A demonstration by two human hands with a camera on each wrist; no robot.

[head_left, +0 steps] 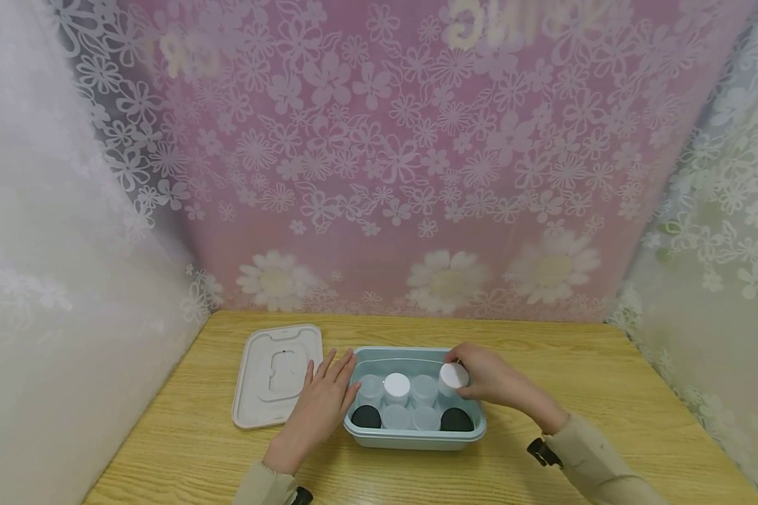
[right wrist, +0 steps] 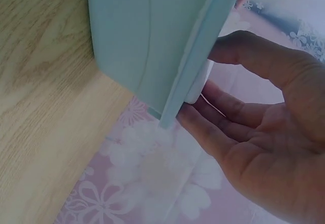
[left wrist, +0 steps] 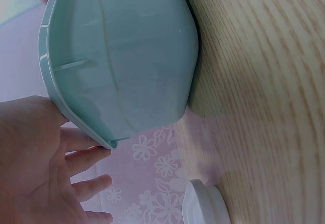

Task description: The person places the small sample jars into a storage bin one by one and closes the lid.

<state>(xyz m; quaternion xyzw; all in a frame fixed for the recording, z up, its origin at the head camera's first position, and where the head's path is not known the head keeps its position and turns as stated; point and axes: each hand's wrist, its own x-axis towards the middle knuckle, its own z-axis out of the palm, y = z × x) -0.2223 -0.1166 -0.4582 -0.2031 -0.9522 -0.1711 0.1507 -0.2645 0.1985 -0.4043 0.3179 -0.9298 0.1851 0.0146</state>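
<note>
A light blue plastic bin (head_left: 417, 440) stands on the wooden table with several small jars inside. My right hand (head_left: 495, 382) grips a white-capped jar (head_left: 453, 376) by its cap at the bin's back right corner. In the right wrist view the thumb and fingers of the right hand (right wrist: 274, 107) close around the white cap (right wrist: 200, 84) just past the rim. My left hand (head_left: 318, 407) rests on the bin's left rim with fingers spread and straight. Another white-capped jar (head_left: 396, 387) stands in the back row beside clear-lidded jars (head_left: 425, 388).
Two black round pieces (head_left: 366, 416) sit in the bin's front corners, one at each side. A white lid (head_left: 255, 389) lies flat on the table (head_left: 575, 365) left of the bin. Behind the table hangs a pink flowered cloth (head_left: 379, 175).
</note>
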